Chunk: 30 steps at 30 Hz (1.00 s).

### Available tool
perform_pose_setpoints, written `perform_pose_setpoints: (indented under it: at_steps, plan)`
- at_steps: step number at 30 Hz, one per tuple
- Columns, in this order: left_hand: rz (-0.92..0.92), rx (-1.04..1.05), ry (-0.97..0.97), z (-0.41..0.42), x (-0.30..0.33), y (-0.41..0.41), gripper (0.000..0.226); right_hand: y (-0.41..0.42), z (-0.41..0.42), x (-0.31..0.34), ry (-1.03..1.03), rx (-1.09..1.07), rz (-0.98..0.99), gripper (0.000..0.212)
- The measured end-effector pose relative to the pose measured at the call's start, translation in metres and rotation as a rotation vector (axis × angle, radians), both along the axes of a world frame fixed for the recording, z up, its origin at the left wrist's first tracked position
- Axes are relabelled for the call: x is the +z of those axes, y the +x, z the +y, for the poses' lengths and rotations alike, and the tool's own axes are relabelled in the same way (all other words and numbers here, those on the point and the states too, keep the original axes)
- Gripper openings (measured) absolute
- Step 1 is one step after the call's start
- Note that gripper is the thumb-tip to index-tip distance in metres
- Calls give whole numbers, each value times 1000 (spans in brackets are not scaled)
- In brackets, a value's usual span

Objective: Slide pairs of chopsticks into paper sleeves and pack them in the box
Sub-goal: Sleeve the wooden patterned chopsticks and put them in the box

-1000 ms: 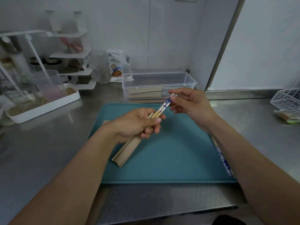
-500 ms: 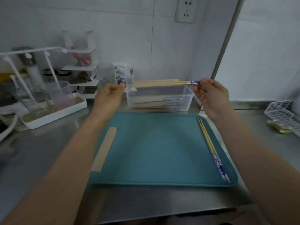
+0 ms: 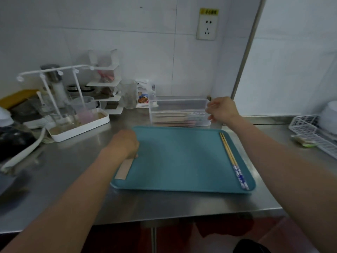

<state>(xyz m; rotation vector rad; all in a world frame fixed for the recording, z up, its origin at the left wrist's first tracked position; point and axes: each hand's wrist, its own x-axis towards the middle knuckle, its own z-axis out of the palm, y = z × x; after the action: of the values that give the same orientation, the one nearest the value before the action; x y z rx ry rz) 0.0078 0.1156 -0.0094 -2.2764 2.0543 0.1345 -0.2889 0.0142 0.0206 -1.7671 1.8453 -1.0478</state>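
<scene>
My left hand (image 3: 125, 143) comes down on the paper sleeve (image 3: 125, 168) to grab it, my right hand (image 3: 221, 110), fingers curled and holding nothing, sits by the box (image 3: 179, 114), chopsticks (image 3: 233, 160) wait on the tray (image 3: 178, 161).

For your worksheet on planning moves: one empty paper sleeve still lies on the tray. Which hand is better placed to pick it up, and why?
The left hand: it rests at the top end of the paper sleeve on the tray's left edge. The right hand is away at the clear box.
</scene>
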Motion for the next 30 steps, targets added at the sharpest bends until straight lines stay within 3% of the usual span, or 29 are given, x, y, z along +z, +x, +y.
perform_pose_setpoints:
  at_steps: [1, 3, 5, 7, 9, 14, 18, 22, 24, 27, 28, 30]
  plan:
    - [1, 21, 7, -1, 0, 1, 55, -7, 9, 2, 5, -15, 132, 11]
    - [16, 45, 20, 1, 1, 0, 51, -22, 28, 6, 141, -23, 428, 29]
    - [47, 58, 30, 2, 1, -3, 33, -29, 50, 2, 379, -4, 540, 41]
    - [137, 96, 45, 1, 1, -5, 27, -31, 65, -10, 524, 23, 525, 39]
    - [239, 109, 78, -1, 1, -9, 27, -27, 69, -20, 522, 45, 527, 37]
    - [373, 36, 108, 4, -8, -31, 71, -9, 68, -24, 509, 69, 467, 31]
    - [372, 36, 180, -2, -14, -37, 69, -1, 69, -20, 454, 44, 434, 19]
    - [345, 62, 293, -5, -8, -41, 44, -3, 68, -16, 317, 34, 185, 20]
    - [299, 20, 313, -4, -5, -40, 39, 2, 72, -16, 267, 101, -17, 7]
    - [253, -87, 267, -7, -6, -36, 38, 10, 73, -18, 193, 238, -268, 22]
    - [298, -125, 242, -10, -7, -35, 33, 13, 71, -17, 184, 296, -362, 23]
    - [565, -164, 220, -14, -10, -35, 22, 17, 65, -16, 214, 431, -625, 20]
